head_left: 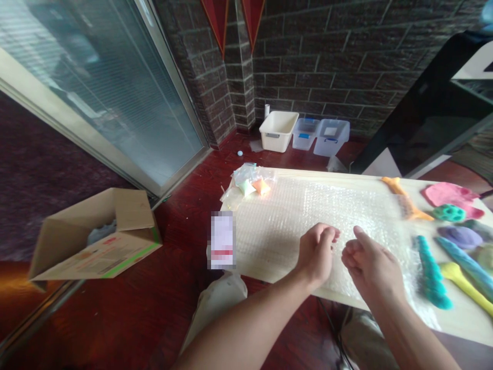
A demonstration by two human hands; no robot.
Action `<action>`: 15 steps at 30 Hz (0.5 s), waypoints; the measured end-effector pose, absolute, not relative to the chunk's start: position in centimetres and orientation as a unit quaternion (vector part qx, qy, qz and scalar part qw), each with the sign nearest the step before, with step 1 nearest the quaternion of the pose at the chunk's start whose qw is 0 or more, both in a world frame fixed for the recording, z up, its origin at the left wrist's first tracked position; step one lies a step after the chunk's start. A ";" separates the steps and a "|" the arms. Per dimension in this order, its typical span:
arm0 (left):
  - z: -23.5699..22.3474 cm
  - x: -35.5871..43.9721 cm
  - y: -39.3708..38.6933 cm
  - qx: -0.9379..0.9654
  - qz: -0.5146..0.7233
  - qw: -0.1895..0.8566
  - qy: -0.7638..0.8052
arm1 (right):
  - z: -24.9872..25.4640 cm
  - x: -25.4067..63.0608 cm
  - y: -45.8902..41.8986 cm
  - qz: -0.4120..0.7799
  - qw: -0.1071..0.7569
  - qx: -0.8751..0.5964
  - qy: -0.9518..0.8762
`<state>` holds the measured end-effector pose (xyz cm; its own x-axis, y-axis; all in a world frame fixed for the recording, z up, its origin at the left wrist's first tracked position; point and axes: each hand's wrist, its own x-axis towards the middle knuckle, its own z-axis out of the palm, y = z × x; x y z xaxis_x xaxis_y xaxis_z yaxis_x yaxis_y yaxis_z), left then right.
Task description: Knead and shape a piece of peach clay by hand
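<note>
My left hand (318, 252) is over the bubble wrap (277, 216) on the pale table, its fingers curled in and the thumb pressed towards them. Facing it across a small gap is my right hand (372, 264), with curled fingers and a raised thumb. Whatever either hand may hold is hidden by the fingers. To the right of my right hand lies a teal, bumpy, tapered clay-like piece (433, 275). At the table's far left corner are small bags, one with pale green (245, 188) and one with orange (262, 187) contents.
Several coloured clay-like shapes lie at the right, including a yellow one (466, 288) and a pink one (449, 199). An open cardboard box (127, 252) stands on the floor at left. A cream bin (274, 139) and clear tubs (331, 141) stand by the wall.
</note>
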<state>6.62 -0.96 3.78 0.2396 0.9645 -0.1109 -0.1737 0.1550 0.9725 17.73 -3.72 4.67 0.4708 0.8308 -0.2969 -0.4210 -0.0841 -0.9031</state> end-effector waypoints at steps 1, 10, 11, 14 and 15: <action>3.5 7.0 -0.8 0.401 0.442 0.681 0.423 | 5.0 17.5 -3.8 0.462 0.646 -0.575 -0.194; 3.4 7.6 -0.9 0.037 0.317 0.883 0.344 | 4.4 16.7 -5.4 0.192 0.434 -0.652 -0.592; 3.5 7.5 -0.8 0.017 0.319 0.881 0.348 | 4.0 16.5 -5.6 0.191 0.417 -0.630 -0.627; 3.7 7.2 -0.3 -0.026 0.336 0.863 0.377 | 3.3 15.7 -5.9 0.184 0.392 -0.581 -0.689; 3.8 7.1 -0.1 -0.018 0.352 0.852 0.387 | 3.2 15.4 -6.1 0.176 0.389 -0.565 -0.706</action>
